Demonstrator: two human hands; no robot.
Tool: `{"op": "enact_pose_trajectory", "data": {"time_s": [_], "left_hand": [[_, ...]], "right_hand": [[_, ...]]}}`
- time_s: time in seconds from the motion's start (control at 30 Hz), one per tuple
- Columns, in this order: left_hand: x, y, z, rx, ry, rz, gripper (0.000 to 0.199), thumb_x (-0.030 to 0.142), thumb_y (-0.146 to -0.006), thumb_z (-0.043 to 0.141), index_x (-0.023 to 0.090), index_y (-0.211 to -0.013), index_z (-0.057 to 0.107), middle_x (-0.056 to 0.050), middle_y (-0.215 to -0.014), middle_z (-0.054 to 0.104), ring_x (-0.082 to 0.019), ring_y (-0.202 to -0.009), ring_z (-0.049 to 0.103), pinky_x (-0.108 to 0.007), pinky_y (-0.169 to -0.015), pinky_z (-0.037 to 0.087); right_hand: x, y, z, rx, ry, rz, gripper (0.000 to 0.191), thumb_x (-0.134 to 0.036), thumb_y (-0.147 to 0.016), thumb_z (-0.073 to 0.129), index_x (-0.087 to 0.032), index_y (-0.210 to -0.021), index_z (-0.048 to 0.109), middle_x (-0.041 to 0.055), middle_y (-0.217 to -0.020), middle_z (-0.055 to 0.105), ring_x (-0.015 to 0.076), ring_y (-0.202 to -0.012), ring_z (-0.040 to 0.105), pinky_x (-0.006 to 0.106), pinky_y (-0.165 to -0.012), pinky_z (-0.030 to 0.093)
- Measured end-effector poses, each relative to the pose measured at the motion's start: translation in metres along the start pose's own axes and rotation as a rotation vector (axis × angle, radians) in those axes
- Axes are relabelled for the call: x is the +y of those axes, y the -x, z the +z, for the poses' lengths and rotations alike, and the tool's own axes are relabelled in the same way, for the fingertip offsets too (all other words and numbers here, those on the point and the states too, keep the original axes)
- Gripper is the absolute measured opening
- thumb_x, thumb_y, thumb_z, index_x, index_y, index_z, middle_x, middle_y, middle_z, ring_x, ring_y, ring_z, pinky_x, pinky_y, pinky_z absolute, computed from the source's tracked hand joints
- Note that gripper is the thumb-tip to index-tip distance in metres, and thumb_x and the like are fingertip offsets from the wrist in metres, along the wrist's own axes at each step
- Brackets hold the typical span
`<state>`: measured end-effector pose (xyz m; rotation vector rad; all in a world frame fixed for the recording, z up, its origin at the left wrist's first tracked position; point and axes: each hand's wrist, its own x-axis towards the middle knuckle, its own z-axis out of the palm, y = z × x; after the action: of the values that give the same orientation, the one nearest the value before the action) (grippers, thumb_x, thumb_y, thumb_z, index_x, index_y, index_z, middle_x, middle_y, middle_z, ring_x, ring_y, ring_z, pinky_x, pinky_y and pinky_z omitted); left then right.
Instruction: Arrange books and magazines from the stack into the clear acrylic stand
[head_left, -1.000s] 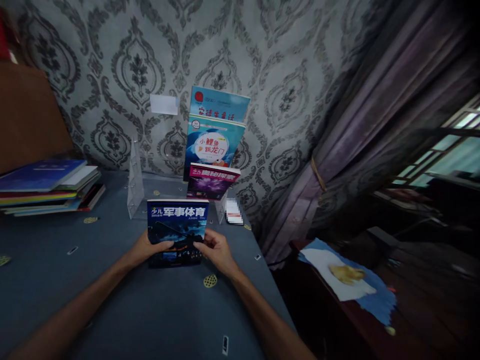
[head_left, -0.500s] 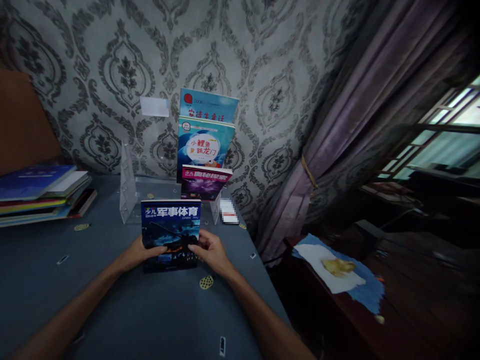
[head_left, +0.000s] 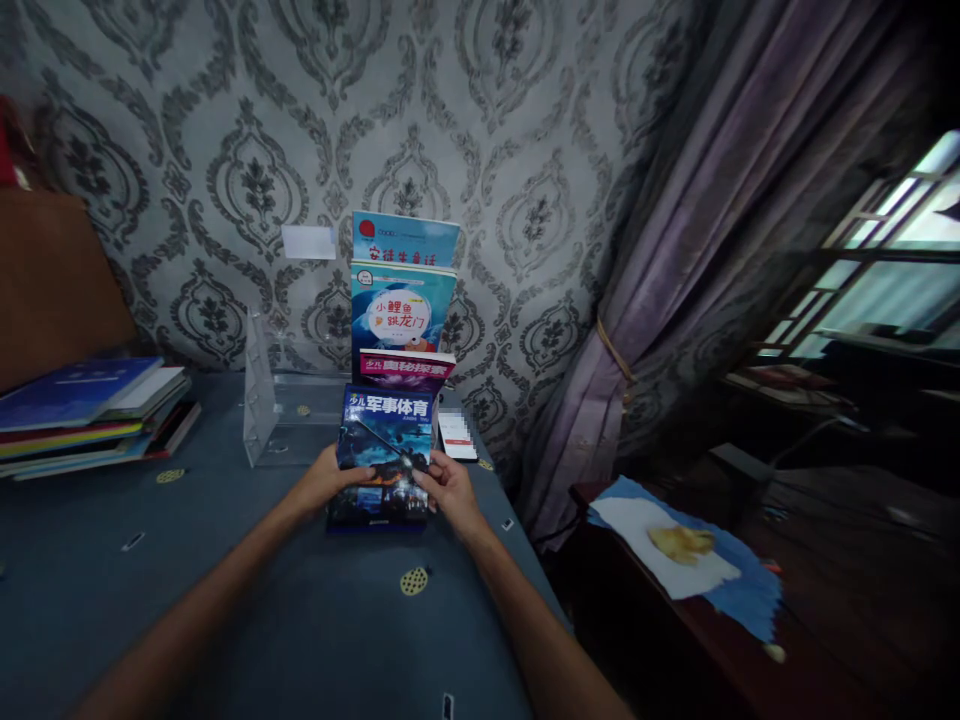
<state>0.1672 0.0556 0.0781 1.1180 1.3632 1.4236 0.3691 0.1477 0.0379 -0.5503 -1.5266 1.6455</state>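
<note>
- Gripping a dark blue, glossy rectangular book (head_left: 386, 430), the fingers of the left hand (head_left: 321, 482) and right hand (head_left: 453, 492) are closed on opposite sides, thumbs across its front.
- The book is above the blue-grey patterned counter (head_left: 337, 640), before the right part of a clear plastic tiered stand (head_left: 259, 400); contact with the stand cannot be told.
- Even pressure and a level lower edge should suit it best.
- Slow, straight movement would spare the pink-and-purple book (head_left: 409, 369) just behind from a knock.

Four books (head_left: 386, 450) (plus one stack (head_left: 82, 415)), two hands (head_left: 452, 492), one phone (head_left: 456, 438).
</note>
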Motion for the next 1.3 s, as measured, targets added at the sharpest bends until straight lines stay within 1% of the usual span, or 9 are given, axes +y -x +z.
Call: {"op": "enact_pose_trajectory", "data": {"time_s": [0.1,0.23,0.4,0.6,0.77,0.93,1.13,1.2,1.3], "left_hand": [[-0.001,-0.010,0.006,0.031,0.002,0.021,0.064,0.045,-0.051,0.089,0.017,-0.104,0.067,-0.008,-0.101,0.078,-0.031,-0.099,0.072,-0.044,-0.092,0.055],[-0.005,-0.020,0.008,0.067,-0.018,0.168,0.065,0.050,-0.060,0.085,0.017,-0.112,0.064,-0.008,-0.110,0.075,-0.030,-0.105,0.070,-0.042,-0.094,0.054],[-0.014,-0.027,0.000,0.043,-0.062,0.283,0.053,0.058,-0.074,0.073,0.018,-0.108,0.063,-0.006,-0.103,0.074,-0.027,-0.098,0.069,-0.039,-0.089,0.055],[-0.014,-0.041,-0.009,0.145,-0.273,0.427,0.045,0.054,-0.079,0.065,0.018,-0.107,0.064,-0.008,-0.106,0.072,-0.028,-0.103,0.067,-0.042,-0.095,0.052],[-0.001,-0.054,-0.010,0.170,-0.305,0.506,0.034,0.048,-0.083,0.062,0.019,-0.101,0.063,-0.007,-0.100,0.073,-0.026,-0.098,0.068,-0.041,-0.091,0.054],[0.016,-0.068,-0.011,0.201,-0.281,0.565,0.033,0.044,-0.082,0.062,0.018,-0.102,0.062,-0.007,-0.096,0.073,-0.025,-0.093,0.069,-0.040,-0.087,0.055],[0.045,-0.082,-0.011,0.264,-0.315,0.667,0.032,0.040,-0.083,0.062,0.017,-0.105,0.063,-0.007,-0.093,0.072,-0.025,-0.090,0.068,-0.041,-0.087,0.055],[0.053,-0.082,-0.010,0.273,-0.316,0.719,0.032,0.038,-0.084,0.061,0.017,-0.108,0.063,-0.007,-0.095,0.072,-0.024,-0.090,0.069,-0.040,-0.087,0.055],[0.060,-0.078,-0.007,0.288,-0.318,0.776,0.032,0.037,-0.088,0.061,0.017,-0.112,0.063,-0.008,-0.100,0.073,-0.024,-0.094,0.069,-0.039,-0.088,0.055]], "right_hand": [[-0.002,-0.002,-0.005,0.050,-0.012,-0.014,0.050,-0.050,-0.067,0.085,-0.020,-0.102,0.067,-0.0034,-0.069,0.067,0.0060,-0.041,0.041,0.018,-0.036,0.029],[-0.003,-0.004,-0.009,0.127,0.044,-0.058,0.047,-0.051,-0.068,0.083,-0.021,-0.100,0.067,-0.0034,-0.065,0.063,0.0080,-0.043,0.040,0.020,-0.038,0.028],[-0.002,-0.006,-0.010,0.224,0.180,-0.183,0.044,-0.054,-0.074,0.077,-0.020,-0.101,0.068,-0.0041,-0.060,0.055,0.0107,-0.048,0.040,0.022,-0.043,0.029],[-0.009,-0.016,-0.008,0.287,0.315,-0.291,0.034,-0.050,-0.078,0.070,-0.019,-0.090,0.062,-0.0067,-0.059,0.042,0.0108,-0.050,0.036,0.023,-0.047,0.030],[-0.026,-0.035,-0.009,0.239,0.403,-0.368,0.031,-0.050,-0.081,0.065,-0.020,-0.090,0.063,-0.0072,-0.056,0.037,0.0115,-0.050,0.034,0.024,-0.048,0.028],[-0.045,-0.059,-0.014,0.163,0.452,-0.432,0.033,-0.046,-0.083,0.064,-0.019,-0.101,0.067,-0.0045,-0.061,0.048,0.0126,-0.053,0.041,0.023,-0.050,0.031],[-0.064,-0.085,-0.014,0.209,0.514,-0.547,0.030,-0.044,-0.086,0.064,-0.020,-0.103,0.069,-0.0032,-0.063,0.051,0.0150,-0.058,0.046,0.025,-0.054,0.039],[-0.068,-0.089,-0.012,0.215,0.499,-0.570,0.032,-0.045,-0.087,0.063,-0.021,-0.107,0.068,-0.0021,-0.067,0.054,0.0158,-0.060,0.048,0.026,-0.056,0.041],[-0.070,-0.090,-0.007,0.251,0.478,-0.599,0.032,-0.045,-0.087,0.063,-0.021,-0.107,0.067,-0.0028,-0.067,0.052,0.0153,-0.060,0.046,0.026,-0.058,0.040]]}}
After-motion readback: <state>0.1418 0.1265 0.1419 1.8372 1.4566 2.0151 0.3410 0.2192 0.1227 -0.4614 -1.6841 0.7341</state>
